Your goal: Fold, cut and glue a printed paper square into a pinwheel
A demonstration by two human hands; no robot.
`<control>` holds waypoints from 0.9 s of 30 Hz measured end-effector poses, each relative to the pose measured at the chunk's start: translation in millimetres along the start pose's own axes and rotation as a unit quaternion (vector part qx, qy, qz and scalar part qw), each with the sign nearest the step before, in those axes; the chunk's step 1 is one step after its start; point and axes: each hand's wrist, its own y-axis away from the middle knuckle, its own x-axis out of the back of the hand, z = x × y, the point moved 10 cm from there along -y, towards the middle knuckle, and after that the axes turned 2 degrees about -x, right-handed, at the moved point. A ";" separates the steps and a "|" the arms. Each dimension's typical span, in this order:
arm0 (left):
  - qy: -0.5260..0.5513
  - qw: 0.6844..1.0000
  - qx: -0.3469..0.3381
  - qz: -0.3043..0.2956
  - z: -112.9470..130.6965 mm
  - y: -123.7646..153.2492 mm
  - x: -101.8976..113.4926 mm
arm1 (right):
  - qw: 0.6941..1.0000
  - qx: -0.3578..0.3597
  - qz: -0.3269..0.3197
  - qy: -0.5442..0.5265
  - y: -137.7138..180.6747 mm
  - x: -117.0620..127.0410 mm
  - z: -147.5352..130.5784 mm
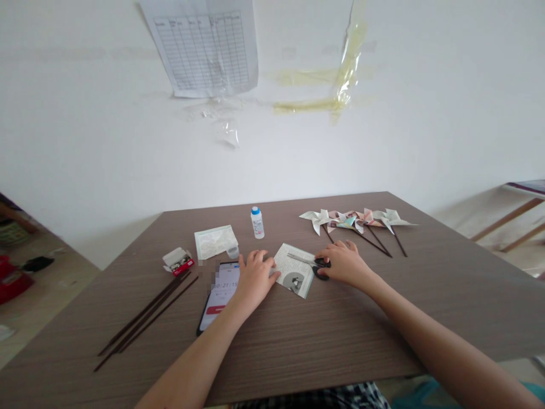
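My left hand lies flat on the brown table, fingers stretched out, its edge on the left corner of a printed paper square and its heel over a lit phone. My right hand rests at the black handles of a pair of scissors that lie across the paper. Its fingers are curled over the handles and touch them; the blades point left.
Several dark thin sticks lie at the left. A small red-and-white box, a folded paper sheet and a white bottle with a blue cap stand behind. Several finished paper pinwheels lie at the back right.
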 end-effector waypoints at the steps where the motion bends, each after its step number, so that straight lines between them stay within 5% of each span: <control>1: -0.001 1.000 0.000 0.002 0.4 -0.1 -0.1 | 1.000 -0.001 0.000 -0.006 -0.3 0.1 0.3; 15: -0.006 1.000 0.013 0.021 -4.9 -2.3 -0.3 | 0.997 0.048 0.067 -0.013 -5.0 -3.2 -3.3; 27: 0.061 0.996 0.034 0.052 -10.9 -6.0 3.4 | 0.996 0.021 0.081 0.033 -6.3 -7.2 1.2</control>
